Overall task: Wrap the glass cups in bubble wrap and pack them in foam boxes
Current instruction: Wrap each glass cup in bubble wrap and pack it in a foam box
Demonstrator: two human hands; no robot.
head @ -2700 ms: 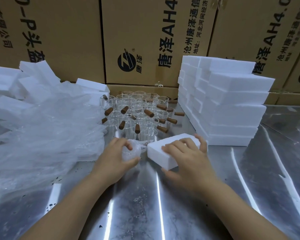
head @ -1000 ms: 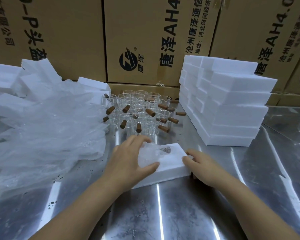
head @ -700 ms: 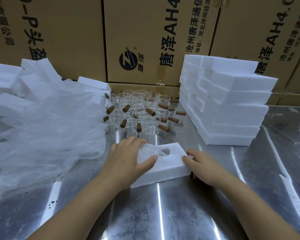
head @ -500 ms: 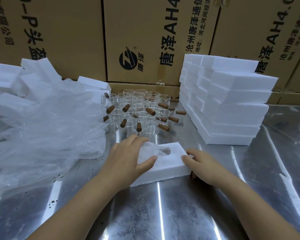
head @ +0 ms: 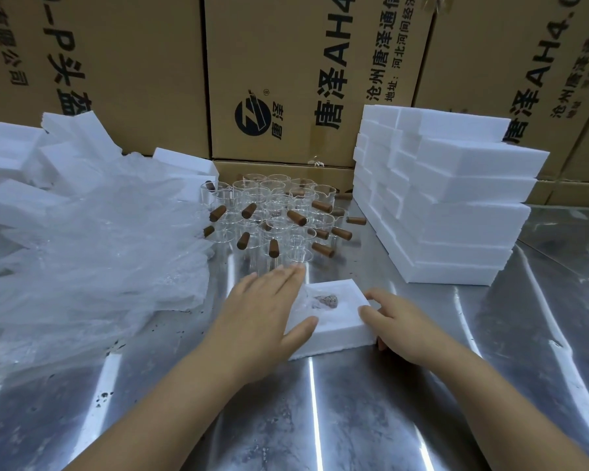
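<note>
A white foam box (head: 334,329) – matt, fine-grained, square-edged – is set open side up on the brushed-steel worktop (head: 354,419). In its shallow hollow a wrapped cup (head: 322,302) is laid on its side, a crinkled clear bundle through which a brown handle is seen, pointed toward the right-hand wall of the box. Whether the box runs longer across or away cannot be told in this wide view.

The box is flanked by both hands. The left hand (head: 262,314) is spread flat with straight fingers against the box's left side, its thumb laid on the near-left rim; nothing is grasped. The right hand (head: 400,322) is curled round the near-right corner, fingers on the rim and thumb tucked against the near wall.

Just beyond, clear glass cups (head: 276,219) with stubby brown wooden handles are clustered upright. A glossy, rumpled heap of bubble wrap (head: 92,253) is spread at the left – a blocky stack of foam boxes (head: 456,205) is piled at the right, before printed cardboard cartons (head: 279,73).
</note>
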